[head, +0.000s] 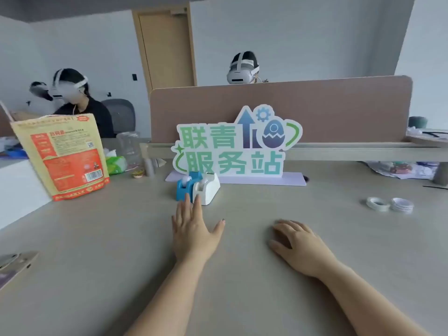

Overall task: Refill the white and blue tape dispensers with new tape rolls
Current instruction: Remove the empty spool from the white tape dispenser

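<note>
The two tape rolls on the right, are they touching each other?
Cannot tell. In the head view the tape rolls sit side by side with edges overlapping; it is too small and blurred to confirm contact.

Lighting: bright, even, diffuse; source undetermined. Shadows: faint, soft. Glare: none seen. Focus: soft overall, background blurred. Distortion: wide-angle bending was evident toward edges.

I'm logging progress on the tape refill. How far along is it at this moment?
Nothing looks done yet. The two new tape rolls lie untouched at the right of the desk, far from the blue dispenser and white dispenser. In hand: nothing. The left hand reaches open toward the dispensers; the right hand rests on the desk. Both refills remain.
</note>
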`<act>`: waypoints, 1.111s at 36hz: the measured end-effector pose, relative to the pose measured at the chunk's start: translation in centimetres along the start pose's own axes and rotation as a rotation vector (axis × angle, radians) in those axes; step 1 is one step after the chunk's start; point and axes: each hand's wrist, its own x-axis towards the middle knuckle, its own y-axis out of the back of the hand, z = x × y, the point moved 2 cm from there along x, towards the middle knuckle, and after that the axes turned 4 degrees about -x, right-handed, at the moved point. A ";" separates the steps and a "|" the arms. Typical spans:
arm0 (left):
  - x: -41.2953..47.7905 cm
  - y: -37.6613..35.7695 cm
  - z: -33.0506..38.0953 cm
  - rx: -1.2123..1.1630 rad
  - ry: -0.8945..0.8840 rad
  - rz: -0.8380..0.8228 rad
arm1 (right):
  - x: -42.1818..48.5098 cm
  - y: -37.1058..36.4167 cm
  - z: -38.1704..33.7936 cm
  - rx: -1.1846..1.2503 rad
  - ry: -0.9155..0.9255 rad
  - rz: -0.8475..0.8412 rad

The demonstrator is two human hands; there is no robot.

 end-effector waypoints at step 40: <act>-2.8 -0.7 4.2 -0.201 -0.345 -0.173 | -1.0 0.7 0.7 0.573 -0.115 0.152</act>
